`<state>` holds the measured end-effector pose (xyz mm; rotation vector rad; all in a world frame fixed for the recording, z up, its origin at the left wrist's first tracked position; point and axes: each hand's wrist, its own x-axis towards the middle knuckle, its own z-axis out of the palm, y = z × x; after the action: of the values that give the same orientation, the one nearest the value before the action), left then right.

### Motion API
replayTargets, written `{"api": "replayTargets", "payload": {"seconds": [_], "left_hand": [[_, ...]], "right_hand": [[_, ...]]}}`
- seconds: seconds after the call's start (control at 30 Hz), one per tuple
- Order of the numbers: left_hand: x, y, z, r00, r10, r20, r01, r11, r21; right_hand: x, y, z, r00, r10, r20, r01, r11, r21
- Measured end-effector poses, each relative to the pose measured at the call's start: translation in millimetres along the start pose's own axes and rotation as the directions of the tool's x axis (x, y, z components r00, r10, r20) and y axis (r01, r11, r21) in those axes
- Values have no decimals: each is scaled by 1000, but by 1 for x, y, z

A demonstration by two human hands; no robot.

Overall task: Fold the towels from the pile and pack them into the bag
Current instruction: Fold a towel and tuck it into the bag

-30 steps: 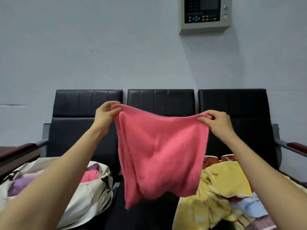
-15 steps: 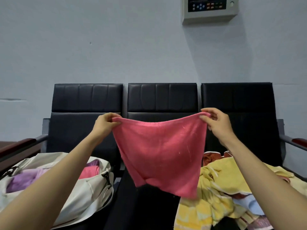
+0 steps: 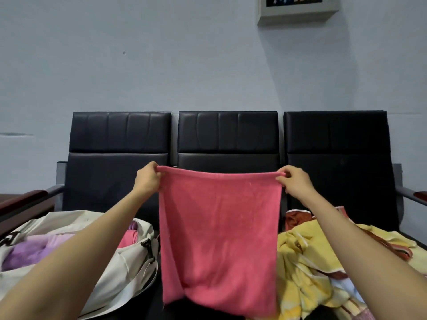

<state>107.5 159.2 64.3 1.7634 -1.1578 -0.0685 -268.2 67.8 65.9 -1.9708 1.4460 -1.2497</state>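
A pink towel (image 3: 219,239) hangs flat and stretched in front of the middle seat. My left hand (image 3: 147,180) pinches its top left corner and my right hand (image 3: 294,182) pinches its top right corner. Its lower edge dangles just above the seat. On the left seat lies an open cream bag (image 3: 122,269) with a purple towel (image 3: 30,250) and a pink one (image 3: 128,237) inside. A pile of towels (image 3: 307,269), mostly yellow, covers the right seat.
Three joined black padded seats (image 3: 227,135) stand against a pale wall. Metal armrests with dark red tops flank them at the left (image 3: 27,200) and right (image 3: 413,195). A grey control panel (image 3: 298,6) is mounted on the wall above.
Both hands have pulled apart and levelled out, so the pink towel's top edge is now taut and the cloth hangs straight instead of sagging. The view has tilted up a little.
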Motion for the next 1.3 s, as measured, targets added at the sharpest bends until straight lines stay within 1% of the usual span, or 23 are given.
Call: {"api": "replayTargets", "payload": {"seconds": [0.03,0.07,0.1,0.17,0.2,0.27,0.33,0.37,0.4,0.47,0.53,0.6,0.67,0.73,0.8,0.87,0.93,1.03,1.1,1.17,1.2,1.27,1.3], "left_hand": [[-1,3,4,998,-7,-56,1,994,-110],[-3,7,6,995,-6,-100,-13,983,-184],[-7,11,6,992,2,-126,-32,971,-236],[-15,11,7,987,38,-155,-87,943,-322],[-21,8,8,986,52,-161,-105,934,-341],[-34,-4,12,989,47,-143,-94,935,-343],[-51,-17,20,995,11,-98,-46,932,-360],[-59,-24,23,998,-3,-68,-23,930,-367],[-67,-30,26,999,-16,-35,1,924,-382],[-82,-43,32,998,-37,59,57,913,-405],[-98,-53,41,982,-35,186,103,924,-369],[-112,-59,54,956,-25,291,118,945,-305],[-125,-58,70,927,0,376,112,955,-275],[-137,-49,91,897,37,441,95,957,-273],[-149,-35,113,868,89,489,50,963,-264],[-156,-19,131,840,134,525,36,953,-301],[-157,-11,143,827,142,543,75,931,-357],[-154,-20,153,815,129,565,132,908,-398],[-155,-34,157,771,134,622,94,943,-320],[-160,-53,162,712,120,692,-38,990,-132],[-164,-64,165,689,103,717,-106,994,-41],[-170,-85,169,673,25,740,-168,978,120],[-171,-95,170,685,-36,728,-168,964,206]], "right_hand": [[1,-3,3,997,-19,-73,24,997,69],[3,-7,5,992,-33,-125,49,990,130],[3,-10,5,987,-42,-155,71,981,183],[1,-13,3,985,-47,-167,95,952,290],[-2,-12,2,986,-49,-161,100,940,327],[-9,-8,3,992,-37,-116,80,918,387],[-17,1,6,1000,-9,-14,15,884,467],[-21,7,8,999,12,51,-35,878,478],[-26,13,9,992,40,121,-91,889,449],[-37,30,13,962,108,251,-189,926,325],[-51,47,21,941,161,298,-233,946,227],[-67,55,33,939,162,304,-215,965,148],[-83,58,50,922,123,368,-160,985,72],[-100,57,67,883,64,464,-109,992,70],[-113,57,84,828,14,561,-59,996,63],[-117,62,99,779,-24,627,-5,999,44],[-116,68,112,787,-29,617,5,999,39],[-113,79,118,837,15,547,-95,989,118],[-113,90,120,855,23,519,-113,983,143],[-112,104,120,874,50,483,-147,976,164],[-110,108,119,880,79,468,-190,962,196],[-107,114,116,884,147,444,-287,919,269],[-105,117,115,889,170,426,-313,904,293]]}}
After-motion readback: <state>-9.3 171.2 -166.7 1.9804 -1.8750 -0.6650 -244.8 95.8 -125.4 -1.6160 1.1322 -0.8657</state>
